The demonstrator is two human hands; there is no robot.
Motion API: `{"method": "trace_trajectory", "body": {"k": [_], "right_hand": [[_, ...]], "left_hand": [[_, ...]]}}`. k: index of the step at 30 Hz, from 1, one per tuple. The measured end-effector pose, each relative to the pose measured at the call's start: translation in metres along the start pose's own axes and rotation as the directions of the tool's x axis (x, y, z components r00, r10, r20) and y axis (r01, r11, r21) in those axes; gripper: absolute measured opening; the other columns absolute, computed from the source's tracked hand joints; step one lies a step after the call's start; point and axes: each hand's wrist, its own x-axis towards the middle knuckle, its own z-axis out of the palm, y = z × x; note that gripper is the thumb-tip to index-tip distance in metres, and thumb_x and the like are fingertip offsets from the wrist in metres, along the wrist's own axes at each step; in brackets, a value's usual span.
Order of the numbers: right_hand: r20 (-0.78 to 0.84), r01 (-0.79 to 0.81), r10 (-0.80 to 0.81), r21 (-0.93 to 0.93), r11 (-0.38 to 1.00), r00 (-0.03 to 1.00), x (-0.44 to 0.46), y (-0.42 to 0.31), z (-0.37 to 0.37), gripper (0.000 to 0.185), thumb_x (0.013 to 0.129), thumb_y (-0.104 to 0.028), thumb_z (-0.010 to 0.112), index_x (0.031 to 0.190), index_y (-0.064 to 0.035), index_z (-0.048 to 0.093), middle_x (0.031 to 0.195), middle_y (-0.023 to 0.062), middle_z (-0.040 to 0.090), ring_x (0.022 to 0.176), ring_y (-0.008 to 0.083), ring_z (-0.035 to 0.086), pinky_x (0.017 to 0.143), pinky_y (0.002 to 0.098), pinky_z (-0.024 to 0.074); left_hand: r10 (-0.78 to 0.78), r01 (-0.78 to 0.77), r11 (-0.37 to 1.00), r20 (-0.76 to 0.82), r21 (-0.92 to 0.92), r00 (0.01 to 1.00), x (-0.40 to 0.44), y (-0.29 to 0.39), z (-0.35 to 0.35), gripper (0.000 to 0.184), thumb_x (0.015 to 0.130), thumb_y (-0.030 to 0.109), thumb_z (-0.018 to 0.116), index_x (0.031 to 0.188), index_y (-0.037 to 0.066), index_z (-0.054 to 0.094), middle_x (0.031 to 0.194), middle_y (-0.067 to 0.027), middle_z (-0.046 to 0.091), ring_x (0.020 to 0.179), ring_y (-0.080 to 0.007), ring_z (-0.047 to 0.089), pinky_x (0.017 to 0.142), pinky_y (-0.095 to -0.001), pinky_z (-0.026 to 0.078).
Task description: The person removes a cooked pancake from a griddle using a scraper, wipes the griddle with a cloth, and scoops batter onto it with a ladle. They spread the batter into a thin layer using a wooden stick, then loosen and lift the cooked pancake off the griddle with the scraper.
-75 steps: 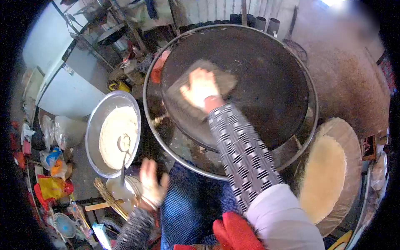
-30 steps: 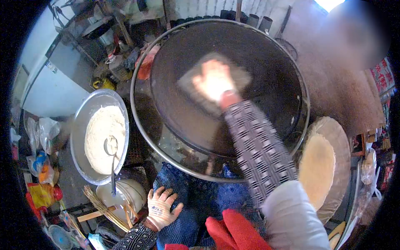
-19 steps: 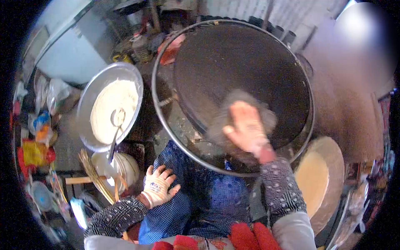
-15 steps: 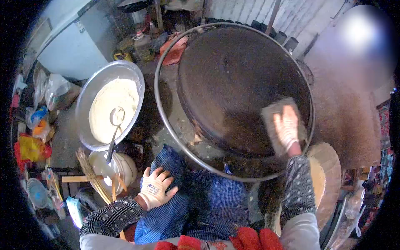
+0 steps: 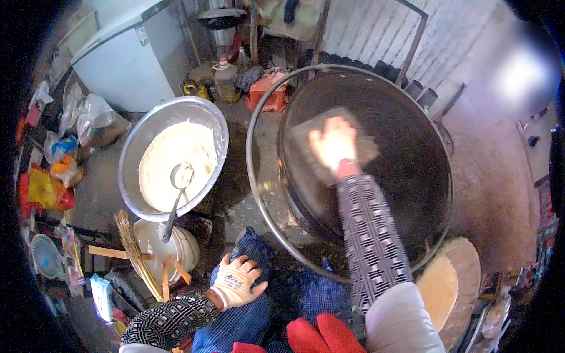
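Observation:
My right hand (image 5: 334,143), in a pale work glove, grips a grey-brown cloth (image 5: 368,147) and presses it onto a large round dark griddle (image 5: 400,170). Motion blurs the cloth and the fingers. A metal ring (image 5: 257,191) runs around the griddle. Gloved in white with printed marks, my left hand (image 5: 236,283) rests open on my knee in blue checked cloth (image 5: 232,320), fingers spread, holding nothing. Left of the griddle, a metal basin (image 5: 132,182) contains pale batter (image 5: 170,147) with a ladle (image 5: 175,206) in it.
Below the basin are a white bucket (image 5: 188,250), a straw brush (image 5: 132,241) and wooden sticks (image 5: 112,253). A round woven tray with a pale flatbread (image 5: 438,294) lies at lower right. Bags (image 5: 97,120) line the left side; a white cabinet (image 5: 120,70) stands behind.
My right hand has swept the cloth from the griddle's right side across to its upper left. My left hand stays on the knee. The camera view has shifted.

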Motion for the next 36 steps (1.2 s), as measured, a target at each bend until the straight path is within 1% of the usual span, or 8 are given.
{"method": "trace_trajectory", "body": {"k": [6, 12, 17, 24, 27, 30, 34, 36], "right_hand": [[0.249, 0.274, -0.351, 0.296, 0.915, 0.903, -0.135, -0.03, -0.071, 0.086, 0.09, -0.055, 0.049, 0.145, 0.0075, 0.028, 0.153, 0.0253, 0.027, 0.144, 0.0373, 0.022, 0.119, 0.0484, 0.0132], [0.301, -0.269, 0.281, -0.083, 0.96, 0.911, -0.23, 0.122, -0.078, 0.083, 0.095, -0.06, 0.034, 0.149, 0.0029, 0.023, 0.157, 0.0215, 0.022, 0.147, 0.0339, 0.018, 0.119, 0.049, 0.0116], [0.285, -0.639, 0.689, -0.258, 0.724, 0.666, -0.235, 0.18, -0.077, 0.081, 0.098, -0.058, 0.027, 0.151, 0.0021, 0.019, 0.159, 0.0207, 0.016, 0.148, 0.0343, 0.013, 0.119, 0.0515, 0.0081], [0.098, -0.24, 0.251, -0.112, 0.964, 0.963, -0.173, 0.026, -0.06, 0.076, 0.091, -0.055, 0.043, 0.136, 0.0066, 0.041, 0.144, 0.0222, 0.041, 0.134, 0.0356, 0.035, 0.11, 0.0566, 0.0209], [0.049, -0.147, 0.15, -0.063, 0.987, 0.987, -0.143, -0.031, -0.051, 0.078, 0.089, -0.056, 0.044, 0.136, 0.007, 0.042, 0.142, 0.0217, 0.043, 0.132, 0.0334, 0.037, 0.109, 0.0564, 0.0214], [0.07, -0.052, 0.055, -0.032, 0.998, 0.996, -0.134, -0.085, -0.063, 0.082, 0.089, -0.058, 0.043, 0.139, 0.0073, 0.04, 0.143, 0.0213, 0.043, 0.132, 0.0341, 0.038, 0.111, 0.0559, 0.0202], [0.164, 0.107, -0.176, 0.362, 0.926, 0.97, -0.197, -0.129, -0.082, 0.082, 0.088, -0.055, 0.043, 0.138, 0.009, 0.04, 0.145, 0.0261, 0.04, 0.14, 0.039, 0.031, 0.117, 0.0549, 0.0154], [0.174, 0.12, -0.244, 0.524, 0.843, 0.954, -0.254, -0.118, -0.093, 0.088, 0.085, -0.06, 0.047, 0.142, 0.0061, 0.036, 0.147, 0.0262, 0.036, 0.14, 0.0395, 0.031, 0.116, 0.0574, 0.014]], "left_hand": [[-0.01, 0.009, 0.999, 0.028, 0.04, 1.0, -0.002, 0.011, 0.002, 0.041, 0.083, 0.052, 0.059, 0.102, 0.017, 0.067, 0.119, -0.0079, 0.059, 0.122, -0.0317, 0.048, 0.103, -0.0589, 0.031], [0.004, -0.006, 0.998, 0.018, 0.066, 1.0, -0.009, 0.012, 0.006, 0.042, 0.084, 0.049, 0.061, 0.107, 0.014, 0.067, 0.12, -0.009, 0.06, 0.124, -0.0334, 0.046, 0.106, -0.0607, 0.028], [0.012, -0.011, 0.998, -0.009, 0.055, 1.0, -0.014, 0.009, 0.006, 0.047, 0.083, 0.048, 0.063, 0.113, 0.013, 0.065, 0.121, -0.0111, 0.061, 0.122, -0.0344, 0.048, 0.107, -0.0603, 0.027], [-0.114, -0.046, 0.902, -0.34, -0.429, 0.933, -0.007, -0.005, 0.013, 0.064, 0.086, 0.033, 0.067, 0.137, 0.002, 0.043, 0.136, -0.0228, 0.047, 0.126, -0.0374, 0.045, 0.109, -0.0482, 0.033], [-0.455, -0.06, 0.198, -0.146, -0.978, 0.879, 0.049, -0.006, 0.01, 0.072, 0.095, 0.046, 0.055, 0.148, 0.005, 0.029, 0.147, -0.015, 0.038, 0.134, -0.0282, 0.039, 0.109, -0.0465, 0.035], [-0.325, -0.049, -0.433, 0.105, -0.9, 0.94, 0.108, -0.002, -0.016, 0.074, 0.096, 0.064, 0.039, 0.148, 0.012, 0.031, 0.148, -0.0047, 0.039, 0.135, -0.0235, 0.038, 0.106, -0.0526, 0.036], [-0.123, -0.168, -0.713, -0.114, -0.681, 0.986, 0.101, 0.0, 0.022, 0.059, 0.102, 0.047, 0.034, 0.149, 0.01, 0.031, 0.154, -0.0093, 0.032, 0.137, -0.0267, 0.039, 0.113, -0.0428, 0.033], [-0.11, -0.117, -0.791, -0.049, -0.6, 0.993, 0.07, 0.03, 0.016, 0.061, 0.103, 0.044, 0.03, 0.152, 0.008, 0.023, 0.158, -0.0104, 0.026, 0.145, -0.028, 0.022, 0.121, -0.0436, 0.015]]}}
